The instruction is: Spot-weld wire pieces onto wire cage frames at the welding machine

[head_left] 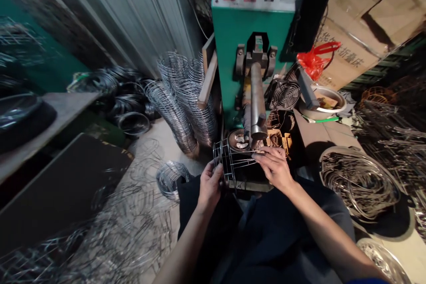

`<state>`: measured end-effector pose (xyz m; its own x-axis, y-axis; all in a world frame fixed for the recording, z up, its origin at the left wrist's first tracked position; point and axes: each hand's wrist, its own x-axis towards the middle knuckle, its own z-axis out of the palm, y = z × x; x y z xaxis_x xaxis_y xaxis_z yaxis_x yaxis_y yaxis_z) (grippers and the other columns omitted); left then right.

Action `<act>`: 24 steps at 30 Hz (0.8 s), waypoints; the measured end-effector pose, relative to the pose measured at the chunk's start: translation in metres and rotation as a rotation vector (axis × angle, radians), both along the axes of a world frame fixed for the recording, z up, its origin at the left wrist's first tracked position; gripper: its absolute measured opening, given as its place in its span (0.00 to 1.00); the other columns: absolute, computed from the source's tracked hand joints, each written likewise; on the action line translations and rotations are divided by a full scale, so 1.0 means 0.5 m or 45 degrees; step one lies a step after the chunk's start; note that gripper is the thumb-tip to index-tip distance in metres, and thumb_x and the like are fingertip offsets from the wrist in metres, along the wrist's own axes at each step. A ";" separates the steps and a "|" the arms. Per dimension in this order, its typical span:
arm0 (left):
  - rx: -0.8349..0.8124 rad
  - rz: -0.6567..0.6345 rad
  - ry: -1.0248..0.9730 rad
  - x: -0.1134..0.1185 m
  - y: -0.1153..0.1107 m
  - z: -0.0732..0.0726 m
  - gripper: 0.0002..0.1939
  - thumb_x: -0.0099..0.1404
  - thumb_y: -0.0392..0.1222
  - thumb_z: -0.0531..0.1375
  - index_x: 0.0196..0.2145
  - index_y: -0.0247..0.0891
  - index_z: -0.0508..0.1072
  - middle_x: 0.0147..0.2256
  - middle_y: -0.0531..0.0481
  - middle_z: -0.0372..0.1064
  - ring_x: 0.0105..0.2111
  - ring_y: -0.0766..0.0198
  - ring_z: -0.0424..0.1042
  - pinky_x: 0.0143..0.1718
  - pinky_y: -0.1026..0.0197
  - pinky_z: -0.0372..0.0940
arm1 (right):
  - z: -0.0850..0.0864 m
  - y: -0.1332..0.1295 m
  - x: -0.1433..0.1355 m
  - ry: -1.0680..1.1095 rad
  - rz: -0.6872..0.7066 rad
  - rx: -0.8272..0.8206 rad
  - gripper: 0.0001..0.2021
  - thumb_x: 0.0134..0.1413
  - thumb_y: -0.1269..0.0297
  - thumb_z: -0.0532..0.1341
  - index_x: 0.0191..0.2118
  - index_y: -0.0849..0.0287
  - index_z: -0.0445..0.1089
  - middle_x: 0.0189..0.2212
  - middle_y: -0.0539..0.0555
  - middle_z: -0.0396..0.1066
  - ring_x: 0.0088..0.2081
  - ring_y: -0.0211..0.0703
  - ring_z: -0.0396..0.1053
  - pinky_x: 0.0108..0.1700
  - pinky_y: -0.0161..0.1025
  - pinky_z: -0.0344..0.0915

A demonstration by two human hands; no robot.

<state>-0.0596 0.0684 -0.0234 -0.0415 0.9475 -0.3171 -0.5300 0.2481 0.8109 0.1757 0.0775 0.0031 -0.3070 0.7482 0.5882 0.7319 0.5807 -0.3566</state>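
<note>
A small wire frame (229, 164) of thin metal rods spans the gap between my hands, just below the spot welder's thick metal arm (258, 97). My left hand (211, 182) grips the frame's left end, thumb and fingers pressed together. At its right end, my right hand (273, 165) pinches the rods close under the welder's tip; whether it also holds a separate loose wire cannot be made out. Behind the frame sits a round dish (238, 138) with pale bits in it.
The green machine (226, 31) stands straight ahead. Tall stacks of wire rings (178, 102) rise left of it. Loose wire pieces (133, 213) litter the floor at left. On the right are a basin of bent wires (359, 182), a pale bowl (324, 113) and cardboard boxes (353, 53).
</note>
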 end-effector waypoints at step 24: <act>0.035 -0.040 0.101 -0.013 0.046 0.039 0.24 0.53 0.52 0.72 0.40 0.36 0.72 0.25 0.58 0.66 0.18 0.74 0.63 0.19 0.70 0.62 | 0.011 0.029 0.001 0.359 -0.126 -0.145 0.09 0.65 0.60 0.59 0.34 0.54 0.73 0.33 0.53 0.77 0.41 0.48 0.74 0.49 0.46 0.66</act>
<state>-0.0660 0.0913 -0.0039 -0.0356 0.9571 -0.2875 -0.4560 0.2404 0.8569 0.1764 0.0921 0.0084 -0.0660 0.8323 0.5504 0.6458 0.4561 -0.6123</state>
